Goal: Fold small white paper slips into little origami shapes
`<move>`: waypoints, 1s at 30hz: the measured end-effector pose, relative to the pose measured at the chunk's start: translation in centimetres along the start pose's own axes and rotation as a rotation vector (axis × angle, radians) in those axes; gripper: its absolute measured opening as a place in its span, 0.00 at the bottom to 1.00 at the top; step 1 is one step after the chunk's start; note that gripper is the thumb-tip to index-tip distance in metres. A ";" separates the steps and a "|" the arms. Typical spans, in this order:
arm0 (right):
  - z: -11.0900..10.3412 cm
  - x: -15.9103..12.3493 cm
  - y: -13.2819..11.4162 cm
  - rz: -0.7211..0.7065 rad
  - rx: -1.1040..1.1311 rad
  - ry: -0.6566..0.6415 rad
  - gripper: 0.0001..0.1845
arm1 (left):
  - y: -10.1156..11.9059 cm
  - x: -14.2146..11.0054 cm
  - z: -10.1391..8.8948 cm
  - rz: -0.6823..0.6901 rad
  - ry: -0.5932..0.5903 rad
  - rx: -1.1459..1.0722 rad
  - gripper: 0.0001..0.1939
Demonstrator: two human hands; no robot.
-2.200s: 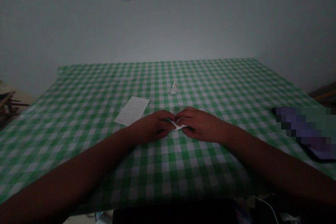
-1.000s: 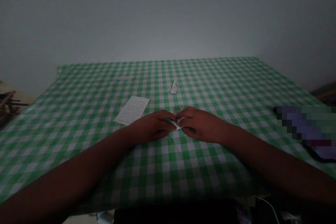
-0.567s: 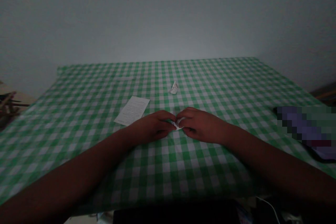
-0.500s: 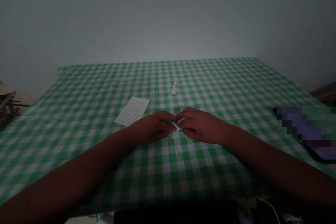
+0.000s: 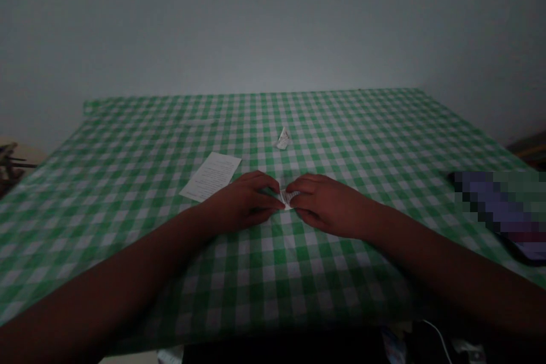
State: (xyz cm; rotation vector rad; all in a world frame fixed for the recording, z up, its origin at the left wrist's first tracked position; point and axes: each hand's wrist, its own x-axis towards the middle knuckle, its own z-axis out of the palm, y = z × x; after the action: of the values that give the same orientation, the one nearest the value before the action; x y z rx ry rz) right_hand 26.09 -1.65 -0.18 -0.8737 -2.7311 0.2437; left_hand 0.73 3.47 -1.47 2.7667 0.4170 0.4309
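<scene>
Between my two hands, low over the checked tablecloth, is a small folded piece of printed paper [image 5: 286,199], partly hidden by the fingers. My left hand [image 5: 245,200] pinches its left side with thumb and fingers. On its right side, my right hand [image 5: 326,205] is closed with fingertips on the paper. Left of my left hand lies a flat printed sheet [image 5: 212,176], its near corner close to the wrist. Farther back on the cloth stands another small folded paper piece [image 5: 283,139] with a pointed top.
A green and white checked tablecloth [image 5: 273,273] covers the table, which reaches back to a pale wall [image 5: 273,28]. At the right edge lies a dark, phone-like device [image 5: 503,210], largely pixelated. A white cable [image 5: 439,336] shows below the table's front edge.
My left hand's fingers have drawn slightly left, leaving a small gap to the right hand and more of the folded paper showing. The camera view has shifted a little.
</scene>
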 end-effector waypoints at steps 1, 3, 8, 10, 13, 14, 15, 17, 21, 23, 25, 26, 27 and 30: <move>0.0 0.0 -0.1 0.003 -0.001 0.001 0.13 | 0.0 0.0 -0.1 -0.005 -0.004 0.002 0.14; 0.0 0.0 -0.3 0.012 0.001 0.001 0.13 | 0.1 0.0 -0.2 -0.016 -0.013 0.007 0.13; 0.1 0.0 -0.8 0.015 -0.014 -0.014 0.14 | 0.3 0.0 -0.3 -0.022 -0.021 0.023 0.13; 0.1 0.0 -0.9 0.022 -0.026 -0.027 0.14 | 0.3 0.0 -0.4 -0.034 -0.026 0.022 0.13; 0.1 0.0 -1.0 0.036 -0.028 -0.035 0.15 | 0.4 0.1 -0.6 -0.041 -0.028 0.009 0.13; 0.1 -0.1 -1.0 0.038 -0.023 -0.035 0.16 | 0.4 0.1 -0.6 -0.039 -0.025 0.005 0.13; 0.1 -0.1 -1.0 0.040 -0.017 -0.032 0.16 | 0.5 0.2 -0.7 -0.035 -0.020 0.002 0.13; 0.1 -0.1 -1.1 0.044 -0.008 -0.022 0.16 | 0.5 0.2 -0.7 -0.028 -0.018 0.000 0.13; 0.0 -0.1 -1.0 0.054 -0.004 -0.024 0.17 | 0.5 0.1 -0.7 -0.008 -0.022 0.018 0.13; 0.0 0.0 -1.0 0.054 0.012 -0.023 0.17 | 0.4 0.0 -0.7 0.001 -0.020 0.041 0.13; -0.1 0.0 -0.9 0.055 0.029 -0.019 0.17 | 0.4 -0.1 -0.7 0.004 -0.024 0.067 0.13; -0.2 0.0 -0.9 0.058 0.033 -0.020 0.17 | 0.5 -0.1 -0.7 -0.001 -0.032 0.081 0.14; -0.2 -0.1 -0.8 0.061 0.034 -0.023 0.17 | 0.6 -0.1 -0.8 -0.005 -0.039 0.097 0.14; -0.4 -0.1 -0.8 0.078 0.033 -0.038 0.17 | 1.1 0.1 -1.1 -0.028 -0.073 0.148 0.13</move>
State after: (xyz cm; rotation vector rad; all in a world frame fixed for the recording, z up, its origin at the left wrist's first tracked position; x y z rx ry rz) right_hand 25.86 -2.30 0.39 -0.9768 -2.7230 0.3235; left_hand 0.76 2.76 -0.02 2.9044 0.4879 0.3022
